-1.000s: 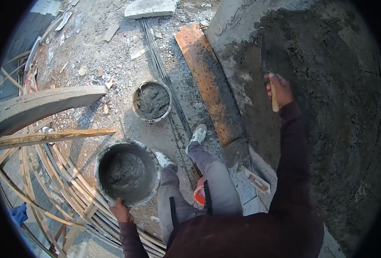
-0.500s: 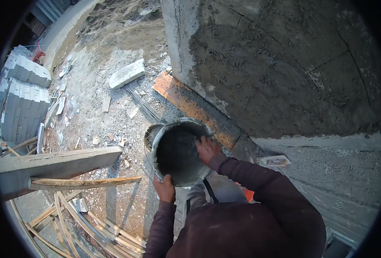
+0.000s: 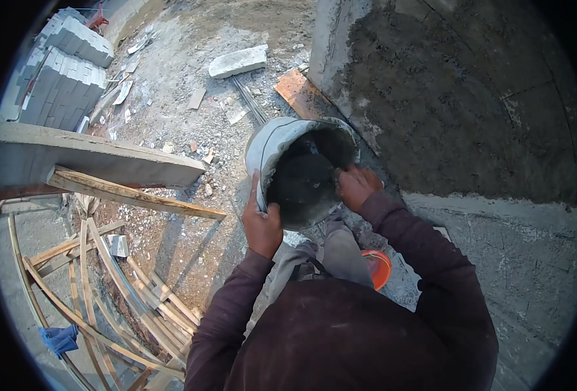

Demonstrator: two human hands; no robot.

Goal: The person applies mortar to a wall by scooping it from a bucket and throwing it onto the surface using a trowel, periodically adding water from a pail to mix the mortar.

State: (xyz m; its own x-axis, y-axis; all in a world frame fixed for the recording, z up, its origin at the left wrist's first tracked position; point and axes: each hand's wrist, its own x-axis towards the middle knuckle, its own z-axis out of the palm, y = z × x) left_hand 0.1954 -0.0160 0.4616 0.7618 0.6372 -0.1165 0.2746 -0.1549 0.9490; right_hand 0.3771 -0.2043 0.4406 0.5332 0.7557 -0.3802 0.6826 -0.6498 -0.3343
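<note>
One left hand (image 3: 263,227), clasping a tilted grey bucket (image 3: 260,151); one right hand (image 3: 359,188), curled at its opposite side, hold unclear.

Your round grey bucket (image 3: 269,144) looks matt and crusted; the dark plastered wall (image 3: 445,111) beside you is rough, that small orange bucket (image 3: 385,274) smooth and plastic, the long tan plank (image 3: 145,197) bare, grainy wood.
</note>
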